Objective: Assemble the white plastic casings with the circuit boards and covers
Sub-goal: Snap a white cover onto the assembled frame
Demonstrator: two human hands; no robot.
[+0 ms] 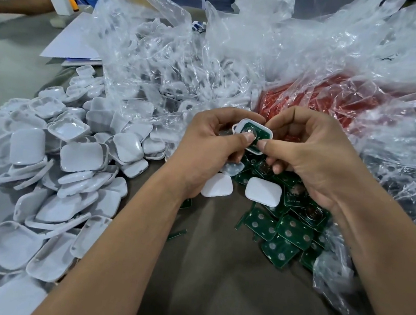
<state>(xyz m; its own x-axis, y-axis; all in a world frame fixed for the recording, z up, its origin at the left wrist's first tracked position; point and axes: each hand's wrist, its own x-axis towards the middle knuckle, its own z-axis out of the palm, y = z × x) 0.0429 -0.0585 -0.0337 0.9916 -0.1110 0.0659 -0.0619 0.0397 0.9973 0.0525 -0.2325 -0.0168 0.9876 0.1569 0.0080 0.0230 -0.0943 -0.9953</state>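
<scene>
Left hand (pixel 210 142) and right hand (pixel 304 153) grip a casing (pixel 263 131), thumbs partly hiding its board (pixel 253 132).

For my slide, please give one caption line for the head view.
Both hands press a circuit board into a white casing.

- Even, cool overhead light, moderately bright; no hard shadows.
- Soft shadow under my forearms on the brown table cover (pixel 213 275).
- White glare streaks all over the clear plastic bags (pixel 342 77), washing out what's inside.
- Sheen on the white casings pile (pixel 42 176).
- Wide-angle bend at the edges; corners smeared and soft.
- Centre sharp, background dim and blurry.
</scene>
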